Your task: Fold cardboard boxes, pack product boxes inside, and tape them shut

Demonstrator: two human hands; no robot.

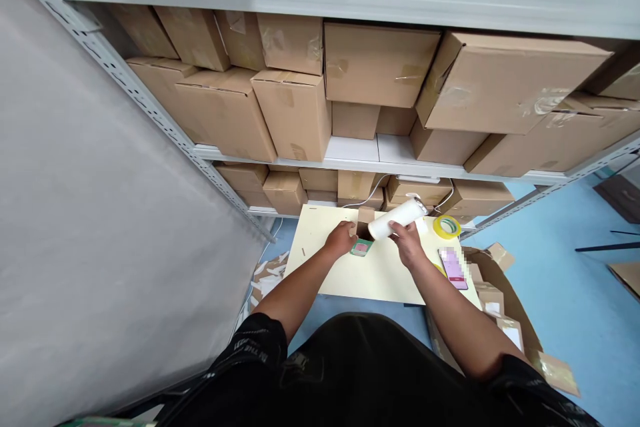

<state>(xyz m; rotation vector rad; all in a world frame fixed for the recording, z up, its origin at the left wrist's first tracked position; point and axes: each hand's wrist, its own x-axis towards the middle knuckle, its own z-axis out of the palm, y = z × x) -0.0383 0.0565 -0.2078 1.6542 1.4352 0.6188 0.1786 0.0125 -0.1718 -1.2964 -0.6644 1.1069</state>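
My right hand (407,243) grips a white cylinder (397,218), tilted with its near end pointing at a small open cardboard box (365,219) on the pale yellow table (345,273). My left hand (340,239) holds the left side of that box. A small green and pink packet (361,248) lies on the table between my hands, just below the box.
A roll of yellow tape (447,226) and a phone (453,267) lie on the table's right side. Grey shelving (380,150) packed with cardboard boxes rises behind. An open carton (500,300) of small boxes stands on the blue floor at right. A grey sheet (100,213) hangs left.
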